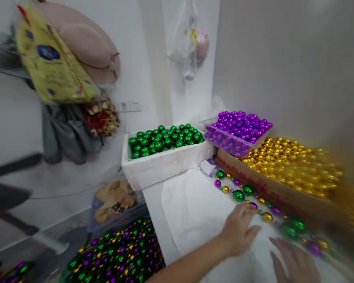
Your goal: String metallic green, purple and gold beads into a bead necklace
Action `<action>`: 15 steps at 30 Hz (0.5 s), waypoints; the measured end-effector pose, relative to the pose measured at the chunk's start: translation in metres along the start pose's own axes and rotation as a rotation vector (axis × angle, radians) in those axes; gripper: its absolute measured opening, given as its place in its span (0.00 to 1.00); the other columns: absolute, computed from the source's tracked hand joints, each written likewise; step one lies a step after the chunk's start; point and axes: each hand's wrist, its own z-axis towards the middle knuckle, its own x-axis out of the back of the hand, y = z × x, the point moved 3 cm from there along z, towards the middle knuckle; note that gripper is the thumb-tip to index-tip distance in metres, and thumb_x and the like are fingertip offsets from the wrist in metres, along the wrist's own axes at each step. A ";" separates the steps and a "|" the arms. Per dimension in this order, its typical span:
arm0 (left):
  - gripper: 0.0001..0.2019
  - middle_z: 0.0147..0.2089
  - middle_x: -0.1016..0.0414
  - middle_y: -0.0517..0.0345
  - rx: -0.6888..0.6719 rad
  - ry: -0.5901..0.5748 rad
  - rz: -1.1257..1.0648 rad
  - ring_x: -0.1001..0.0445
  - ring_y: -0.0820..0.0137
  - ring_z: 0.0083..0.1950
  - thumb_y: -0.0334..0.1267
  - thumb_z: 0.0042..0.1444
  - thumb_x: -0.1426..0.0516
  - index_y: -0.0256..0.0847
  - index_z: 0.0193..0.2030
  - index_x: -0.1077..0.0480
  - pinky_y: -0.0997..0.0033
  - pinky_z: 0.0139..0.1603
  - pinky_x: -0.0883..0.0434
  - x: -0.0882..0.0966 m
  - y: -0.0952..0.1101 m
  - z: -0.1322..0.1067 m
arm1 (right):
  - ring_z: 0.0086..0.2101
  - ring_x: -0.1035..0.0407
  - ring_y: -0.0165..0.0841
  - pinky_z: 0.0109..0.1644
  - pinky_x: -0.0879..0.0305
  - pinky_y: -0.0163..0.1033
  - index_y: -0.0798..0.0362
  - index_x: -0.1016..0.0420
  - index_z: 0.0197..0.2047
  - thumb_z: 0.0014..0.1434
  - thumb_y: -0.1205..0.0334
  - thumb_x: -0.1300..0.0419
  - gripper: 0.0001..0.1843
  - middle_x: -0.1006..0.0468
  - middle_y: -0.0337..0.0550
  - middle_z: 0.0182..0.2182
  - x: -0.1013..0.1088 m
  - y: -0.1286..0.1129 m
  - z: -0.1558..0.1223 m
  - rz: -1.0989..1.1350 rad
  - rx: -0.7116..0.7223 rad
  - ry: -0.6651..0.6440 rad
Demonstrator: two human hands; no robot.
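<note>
A beaded necklace (238, 195) of green, purple and gold balls lies in a long loop on the white cloth (194, 208). My left hand (240, 230) reaches its fingertips to the near strand, by a purple bead, with the thumb held apart. Lower right, my right hand (296, 259) is slightly blurred, its fingers stretched out over the cloth, close to the necklace's near end. Nothing shows in its grasp. Beads at that end are blurred, and the frame cuts off the right hand's lower part.
Behind stand a white foam box (165, 163) of green balls and a clear tub (233, 137) of purple balls. A cardboard box (253, 175) of gold balls borders the right side. Below the table's left edge, finished-looking bead strands (115, 255) lie heaped beside a blue basket (93, 220).
</note>
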 end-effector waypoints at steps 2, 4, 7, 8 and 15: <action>0.13 0.52 0.29 0.51 0.138 0.126 0.282 0.33 0.67 0.55 0.39 0.61 0.50 0.40 0.49 0.31 0.67 0.58 0.35 0.084 -0.042 0.021 | 0.42 0.31 0.43 0.44 0.35 0.48 0.51 0.29 0.48 0.58 0.59 0.45 0.14 0.26 0.50 0.41 -0.015 -0.033 0.054 0.176 -0.039 -0.062; 0.12 0.50 0.28 0.52 0.393 0.261 0.545 0.33 0.67 0.54 0.39 0.61 0.50 0.40 0.47 0.31 0.67 0.58 0.37 0.173 -0.091 0.037 | 0.45 0.33 0.42 0.48 0.36 0.47 0.50 0.29 0.48 0.61 0.59 0.47 0.14 0.26 0.48 0.43 -0.033 -0.072 0.112 0.356 -0.079 -0.181; 0.16 0.52 0.31 0.42 0.618 0.408 0.691 0.36 0.58 0.56 0.37 0.63 0.56 0.34 0.50 0.33 0.56 0.58 0.39 0.286 -0.159 0.050 | 0.48 0.35 0.41 0.53 0.40 0.46 0.52 0.27 0.49 0.61 0.57 0.47 0.15 0.26 0.47 0.44 -0.068 -0.120 0.203 0.571 -0.096 -0.371; 0.16 0.51 0.31 0.41 0.684 0.419 0.726 0.36 0.56 0.56 0.37 0.62 0.55 0.34 0.50 0.32 0.54 0.57 0.39 0.313 -0.180 0.051 | 0.47 0.34 0.39 0.53 0.39 0.43 0.53 0.27 0.48 0.61 0.57 0.46 0.16 0.26 0.47 0.44 -0.081 -0.130 0.235 0.590 -0.086 -0.387; 0.24 0.50 0.30 0.45 0.760 0.158 0.816 0.36 0.55 0.54 0.53 0.57 0.50 0.37 0.52 0.31 0.59 0.56 0.40 0.367 -0.269 0.060 | 0.52 0.40 0.44 0.56 0.44 0.45 0.58 0.34 0.58 0.60 0.53 0.45 0.26 0.31 0.54 0.51 -0.185 -0.162 0.409 0.497 -0.120 -0.377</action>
